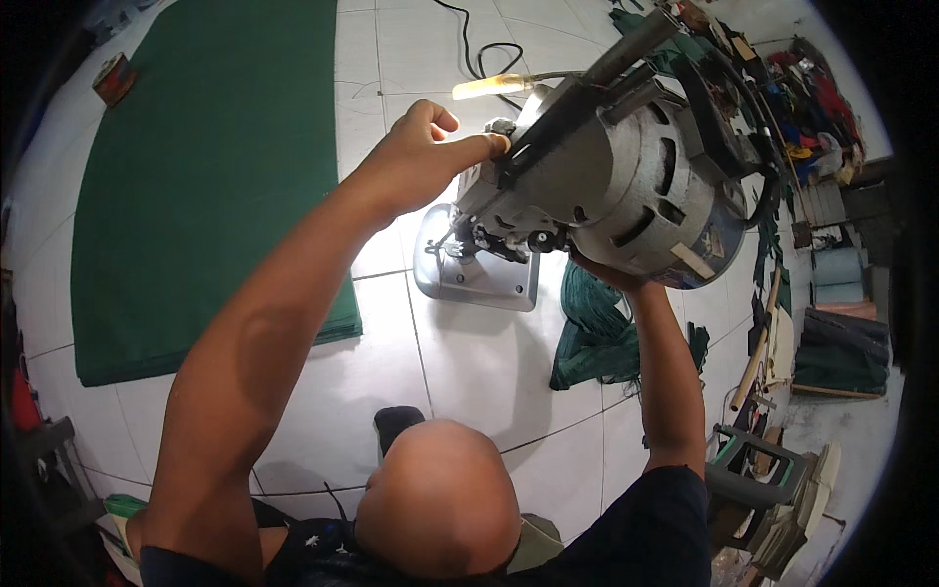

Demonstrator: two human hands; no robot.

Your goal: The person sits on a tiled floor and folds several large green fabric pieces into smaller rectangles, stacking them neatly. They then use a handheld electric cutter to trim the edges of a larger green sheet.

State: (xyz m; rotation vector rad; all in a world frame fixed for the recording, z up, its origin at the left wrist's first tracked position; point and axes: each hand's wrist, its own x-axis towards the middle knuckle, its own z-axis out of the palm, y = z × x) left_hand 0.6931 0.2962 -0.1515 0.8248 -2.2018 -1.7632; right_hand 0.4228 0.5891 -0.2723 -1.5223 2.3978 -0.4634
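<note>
Item: grey electric cloth-cutting machine [626, 181], tilted and raised above the white tiled floor [469, 362], its flat base plate [476, 279] low. Left hand [425, 157]: grip clenched, thumb pressed to the machine's upper housing. Right hand [611, 277]: supports the motor from beneath; grip mostly hidden, cannot tell. Adjacent: layered green fabric [215, 176] left, crumpled green cloth [592, 333] right.

Bright, sharp, fisheye-bent dark corners
</note>
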